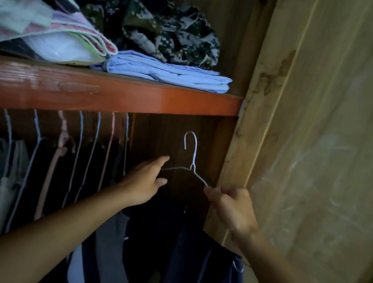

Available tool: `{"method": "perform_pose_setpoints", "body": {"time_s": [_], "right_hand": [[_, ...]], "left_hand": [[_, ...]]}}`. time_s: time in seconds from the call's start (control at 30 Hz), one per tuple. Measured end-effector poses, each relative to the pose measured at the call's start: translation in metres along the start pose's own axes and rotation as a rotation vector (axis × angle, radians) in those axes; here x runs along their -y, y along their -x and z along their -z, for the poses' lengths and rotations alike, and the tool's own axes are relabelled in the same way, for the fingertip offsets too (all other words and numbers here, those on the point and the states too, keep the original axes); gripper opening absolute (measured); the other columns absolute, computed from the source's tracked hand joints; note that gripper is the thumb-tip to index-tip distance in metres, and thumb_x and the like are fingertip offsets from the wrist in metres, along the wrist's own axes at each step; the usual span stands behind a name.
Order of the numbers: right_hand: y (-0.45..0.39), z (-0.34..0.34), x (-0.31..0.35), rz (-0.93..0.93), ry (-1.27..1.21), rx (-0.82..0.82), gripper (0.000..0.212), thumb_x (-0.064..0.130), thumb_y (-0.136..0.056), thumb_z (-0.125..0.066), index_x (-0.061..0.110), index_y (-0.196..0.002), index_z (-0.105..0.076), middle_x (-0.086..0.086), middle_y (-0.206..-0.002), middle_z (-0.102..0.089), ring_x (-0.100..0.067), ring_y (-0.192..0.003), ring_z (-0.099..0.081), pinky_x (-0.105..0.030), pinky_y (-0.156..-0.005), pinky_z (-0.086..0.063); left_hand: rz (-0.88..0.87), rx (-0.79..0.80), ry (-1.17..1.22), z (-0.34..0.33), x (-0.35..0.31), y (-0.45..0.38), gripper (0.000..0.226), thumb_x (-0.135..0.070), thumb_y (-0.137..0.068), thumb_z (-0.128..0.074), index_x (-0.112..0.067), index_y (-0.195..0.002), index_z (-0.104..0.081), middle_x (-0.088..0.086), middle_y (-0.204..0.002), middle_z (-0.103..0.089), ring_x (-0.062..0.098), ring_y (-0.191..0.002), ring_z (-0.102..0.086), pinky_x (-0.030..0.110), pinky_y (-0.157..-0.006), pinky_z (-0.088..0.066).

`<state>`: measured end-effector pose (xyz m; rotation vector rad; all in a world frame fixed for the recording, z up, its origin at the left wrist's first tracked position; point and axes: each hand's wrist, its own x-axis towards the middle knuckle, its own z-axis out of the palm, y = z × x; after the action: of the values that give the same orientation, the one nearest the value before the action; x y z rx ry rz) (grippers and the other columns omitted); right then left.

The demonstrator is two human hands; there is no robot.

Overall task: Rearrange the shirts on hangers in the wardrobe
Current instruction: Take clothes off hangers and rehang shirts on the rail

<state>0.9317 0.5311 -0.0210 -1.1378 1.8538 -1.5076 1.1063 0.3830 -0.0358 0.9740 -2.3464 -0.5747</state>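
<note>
Right hand (231,205) pinches wire hanger (191,164) — left hand (148,180) seemingly touching — beside wardrobe's side panel (247,127).

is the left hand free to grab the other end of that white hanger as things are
Probably yes: the left hand is open, holds nothing, and sits right beside the white hanger's left arm. The right hand pinches the opposite end.

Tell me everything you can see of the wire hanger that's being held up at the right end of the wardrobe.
The wire hanger is thin, pale blue-white wire with a twisted neck and an open hook on top, curling left. It is upright, off the rail, just below the orange shelf. The right hand pinches its right shoulder; the left hand, fingers extended, is at its left shoulder. A dark garment hangs below it.
</note>
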Motion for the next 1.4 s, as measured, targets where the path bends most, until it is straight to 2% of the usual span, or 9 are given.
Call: {"method": "perform_pose_setpoints", "body": {"time_s": [0.13, 0.27, 0.4, 0.5, 0.6, 0.8, 0.97, 1.2, 1.4], "right_hand": [[0.03, 0.04, -0.009, 0.067, 0.013, -0.037, 0.039, 0.024, -0.089, -0.071, 0.02, -0.05, -0.067, 0.009, -0.047, -0.049, -0.005, -0.045, -0.042, -0.02, -0.045, -0.033], [0.062, 0.092, -0.015, 0.104, 0.092, -0.091, 0.039, 0.027, -0.085, -0.073, 0.016, -0.05, -0.06, 0.002, -0.049, -0.046, -0.009, -0.047, -0.037, -0.026, -0.049, -0.031], [0.101, 0.145, -0.016, 0.3, 0.286, -0.211, 0.029, 0.022, -0.085, -0.074, 0.021, -0.058, -0.063, 0.001, -0.049, -0.056, -0.006, -0.048, -0.047, -0.028, -0.053, -0.039], [0.13, 0.186, -0.014, 0.413, 0.453, -0.276, 0.012, 0.022, -0.087, -0.073, 0.028, -0.077, -0.072, -0.001, -0.057, -0.064, -0.012, -0.053, -0.059, -0.029, -0.06, -0.045], [0.157, 0.226, -0.012, 0.442, 0.564, -0.286, 0.02, 0.024, -0.089, -0.071, 0.035, -0.072, -0.068, 0.011, -0.056, -0.06, -0.007, -0.05, -0.052, -0.018, -0.054, -0.037], [0.206, 0.291, -0.021, 0.318, 0.455, -0.32, 0.018, 0.018, -0.094, -0.066, 0.032, -0.095, -0.076, 0.005, -0.065, -0.067, -0.012, -0.046, -0.05, -0.017, -0.052, -0.041], [0.243, 0.333, -0.034, 0.208, 0.451, -0.45, 0.012, 0.02, -0.092, -0.067, 0.027, -0.086, -0.074, 0.001, -0.066, -0.069, -0.011, -0.051, -0.059, -0.016, -0.053, -0.045], [0.301, 0.374, -0.05, 0.035, 0.542, -0.614, 0.012, 0.015, -0.092, -0.068, 0.018, -0.081, -0.072, 0.001, -0.066, -0.071, -0.016, -0.057, -0.069, -0.024, -0.058, -0.055], [0.36, 0.379, -0.056, -0.154, 0.66, -0.787, 0.013, 0.015, -0.093, -0.067, 0.016, -0.081, -0.072, 0.002, -0.067, -0.071, -0.011, -0.064, -0.07, -0.019, -0.066, -0.053]], "left_hand": [[-0.14, -0.026, 0.005, -0.014, -0.036, 0.007, 0.023, -0.024, -0.098, -0.058, -0.022, -0.121, -0.062, -0.005, -0.117, -0.066, 0.011, -0.111, -0.06, 0.033, -0.096, -0.048], [-0.247, -0.012, 0.079, -0.027, -0.081, 0.021, 0.002, -0.023, -0.094, -0.064, -0.022, -0.094, -0.066, -0.011, -0.09, -0.068, 0.004, -0.088, -0.064, 0.034, -0.083, -0.052], [-0.342, 0.024, 0.105, -0.043, -0.131, 0.035, 0.011, -0.021, -0.095, -0.062, -0.023, -0.084, -0.064, -0.006, -0.079, -0.065, 0.008, -0.076, -0.062, 0.037, -0.074, -0.052], [-0.426, 0.01, 0.17, -0.059, -0.169, 0.046, 0.017, -0.016, -0.094, -0.063, -0.025, -0.08, -0.064, -0.008, -0.074, -0.063, 0.005, -0.071, -0.06, 0.024, -0.067, -0.047], [-0.483, 0.041, 0.302, -0.078, -0.208, 0.059, 0.02, -0.012, -0.092, -0.065, -0.027, -0.078, -0.065, -0.007, -0.078, -0.064, 0.003, -0.071, -0.058, 0.014, -0.066, -0.042], [-0.569, 0.149, 0.541, -0.127, -0.275, 0.073, 0.007, -0.028, -0.082, -0.068, -0.034, -0.083, -0.071, -0.004, -0.078, -0.07, 0.004, -0.071, -0.061, 0.017, -0.068, -0.046], [-0.645, 0.288, 0.639, -0.164, -0.324, 0.075, 0.02, -0.02, -0.084, -0.076, -0.04, -0.084, -0.074, -0.006, -0.074, -0.07, 0.004, -0.066, -0.06, 0.015, -0.062, -0.046], [-0.748, 0.478, 0.723, -0.218, -0.389, 0.084, 0.028, -0.005, -0.085, -0.073, -0.033, -0.081, -0.074, 0.0, -0.073, -0.071, 0.011, -0.059, -0.06, 0.025, -0.061, -0.053], [-0.833, 0.688, 0.807, -0.256, -0.425, 0.109, 0.023, -0.008, -0.087, -0.072, -0.031, -0.081, -0.075, -0.009, -0.067, -0.07, 0.003, -0.056, -0.057, 0.014, -0.058, -0.048]]}}
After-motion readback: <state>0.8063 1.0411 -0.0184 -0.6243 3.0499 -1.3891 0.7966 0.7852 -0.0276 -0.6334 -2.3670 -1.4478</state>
